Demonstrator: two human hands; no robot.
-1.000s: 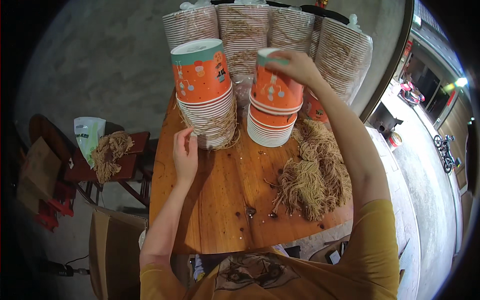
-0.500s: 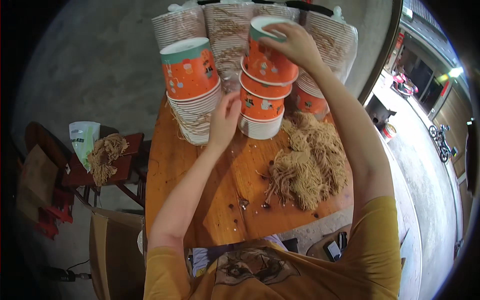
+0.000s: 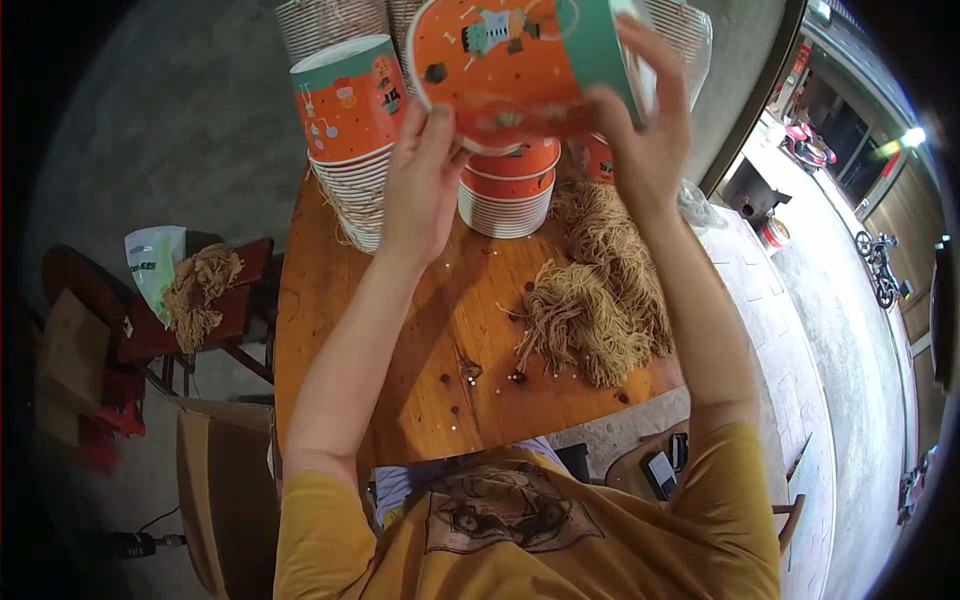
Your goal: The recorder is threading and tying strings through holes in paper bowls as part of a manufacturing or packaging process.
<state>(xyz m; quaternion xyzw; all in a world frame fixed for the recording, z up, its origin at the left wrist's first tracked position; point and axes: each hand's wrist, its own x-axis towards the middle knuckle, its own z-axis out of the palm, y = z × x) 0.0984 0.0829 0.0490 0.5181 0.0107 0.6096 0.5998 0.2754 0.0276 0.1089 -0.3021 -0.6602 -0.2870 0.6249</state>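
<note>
Raised above the table, an orange and green paper bucket [image 3: 520,60] lies on its side between my hands. My left hand [image 3: 425,180] grips its white-edged end on the left. My right hand [image 3: 650,120] holds the green end, thumb and fingers around the rim. Directly below stands a shorter stack of matching paper buckets [image 3: 508,200], partly hidden by the held one. To the left rises another stack [image 3: 350,130], an orange bucket on top and white rims beneath. A heap of tan yarn strands [image 3: 610,310] lies on the table beside my right forearm.
The wooden table [image 3: 420,370] has small white bits scattered on it. Wrapped stacks of buckets [image 3: 325,25] stand at the back. On the left, a stool [image 3: 250,275] bears a white-green bag [image 3: 155,260] and more yarn [image 3: 200,290]. An open cardboard box [image 3: 225,480] stands lower left.
My right hand has lifted the top bucket off the middle stack and tipped it sideways. My left hand has moved up from beside the stacks onto it. The view has shifted slightly.
</note>
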